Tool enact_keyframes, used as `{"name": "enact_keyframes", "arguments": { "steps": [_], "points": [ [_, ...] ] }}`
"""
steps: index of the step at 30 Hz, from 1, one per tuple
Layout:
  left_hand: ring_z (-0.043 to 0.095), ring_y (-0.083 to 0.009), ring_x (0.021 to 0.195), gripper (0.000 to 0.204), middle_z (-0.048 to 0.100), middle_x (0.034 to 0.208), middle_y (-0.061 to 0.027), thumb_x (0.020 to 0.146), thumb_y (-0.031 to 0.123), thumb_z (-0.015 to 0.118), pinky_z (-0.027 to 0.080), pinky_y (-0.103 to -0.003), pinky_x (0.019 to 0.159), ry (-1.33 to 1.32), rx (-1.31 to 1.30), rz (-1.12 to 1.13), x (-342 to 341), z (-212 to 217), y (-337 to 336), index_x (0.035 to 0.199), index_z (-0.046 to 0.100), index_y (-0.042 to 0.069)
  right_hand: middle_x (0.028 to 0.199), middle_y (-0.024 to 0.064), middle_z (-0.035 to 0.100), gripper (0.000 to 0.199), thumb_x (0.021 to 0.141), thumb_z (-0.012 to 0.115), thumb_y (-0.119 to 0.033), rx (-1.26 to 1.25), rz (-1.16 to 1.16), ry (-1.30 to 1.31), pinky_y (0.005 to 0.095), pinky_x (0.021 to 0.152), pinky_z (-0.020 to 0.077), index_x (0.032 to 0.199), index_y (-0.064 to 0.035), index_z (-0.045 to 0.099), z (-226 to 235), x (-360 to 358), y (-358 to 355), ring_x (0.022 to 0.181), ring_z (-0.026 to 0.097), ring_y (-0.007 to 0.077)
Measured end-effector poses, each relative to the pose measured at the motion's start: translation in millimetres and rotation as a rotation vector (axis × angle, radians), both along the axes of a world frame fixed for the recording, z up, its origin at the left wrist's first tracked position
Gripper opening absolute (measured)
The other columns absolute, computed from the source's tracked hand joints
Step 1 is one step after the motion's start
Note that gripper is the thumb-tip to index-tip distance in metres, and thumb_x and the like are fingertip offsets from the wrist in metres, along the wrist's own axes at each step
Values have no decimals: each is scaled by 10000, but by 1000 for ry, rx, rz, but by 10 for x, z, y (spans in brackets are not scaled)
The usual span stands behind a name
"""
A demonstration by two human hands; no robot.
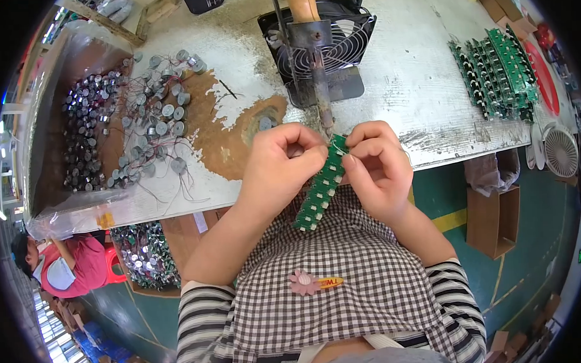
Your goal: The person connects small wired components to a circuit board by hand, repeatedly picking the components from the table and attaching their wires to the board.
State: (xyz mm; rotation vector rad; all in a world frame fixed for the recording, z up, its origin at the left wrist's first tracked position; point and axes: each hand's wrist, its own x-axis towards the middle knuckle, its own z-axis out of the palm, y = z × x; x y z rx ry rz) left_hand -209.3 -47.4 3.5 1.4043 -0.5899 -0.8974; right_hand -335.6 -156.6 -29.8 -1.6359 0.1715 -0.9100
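Observation:
A green circuit board strip [321,192] with a row of small white parts slants between my two hands at the table's front edge. My right hand [381,167] pinches its upper end between thumb and fingers. My left hand [282,161] is closed beside the strip's left edge, its fingertips pressed together near the top; whatever they pinch is too small to make out. Just beyond the strip, the tip of a soldering iron [321,84] with a wooden handle points down toward the board's upper end.
Small round motors [163,112] with thin wires lie loose at left, beside a plastic-lined box [49,132] holding many more. A black fan [353,42] stands behind the iron. Green boards [501,72] are stacked at right, near a small white fan [559,150]. Another person [76,266] sits at lower left.

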Motion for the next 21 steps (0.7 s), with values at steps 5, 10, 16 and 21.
{"name": "enact_keyframes", "arguments": {
  "steps": [5, 10, 16, 21],
  "points": [
    [531, -29, 613, 45, 610, 711, -3, 766, 13, 630, 423, -181, 539, -16, 27, 20, 15, 76, -9, 769, 608, -26, 969, 136, 545, 99, 788, 618, 85, -224, -6, 26, 207, 561, 505, 835, 33, 547, 61, 33, -89, 673, 574, 102],
    [524, -24, 607, 40, 606, 702, 2, 761, 12, 627, 416, -179, 535, -9, 57, 29, -22, 24, 16, 767, 613, -26, 983, 141, 538, 113, 779, 614, 93, 12, 20, 10, 202, 548, 473, 838, 37, 536, 3, -7, 12, 708, 555, 97],
    [528, -25, 622, 47, 610, 708, 0, 754, 11, 630, 420, -178, 545, -84, 33, -8, -17, -27, 42, 768, 621, -33, 979, 148, 539, 98, 790, 586, 93, 109, 55, -21, 195, 570, 486, 843, 39, 524, -54, -60, 13, 711, 551, 98],
    [525, -26, 623, 58, 617, 716, -8, 766, 18, 642, 418, -180, 544, -50, 12, 17, -33, 20, 18, 773, 619, -35, 1024, 147, 493, 74, 830, 532, 105, -8, 79, 34, 186, 586, 517, 869, 42, 532, -41, -54, -23, 717, 586, 102]
  ]
}}
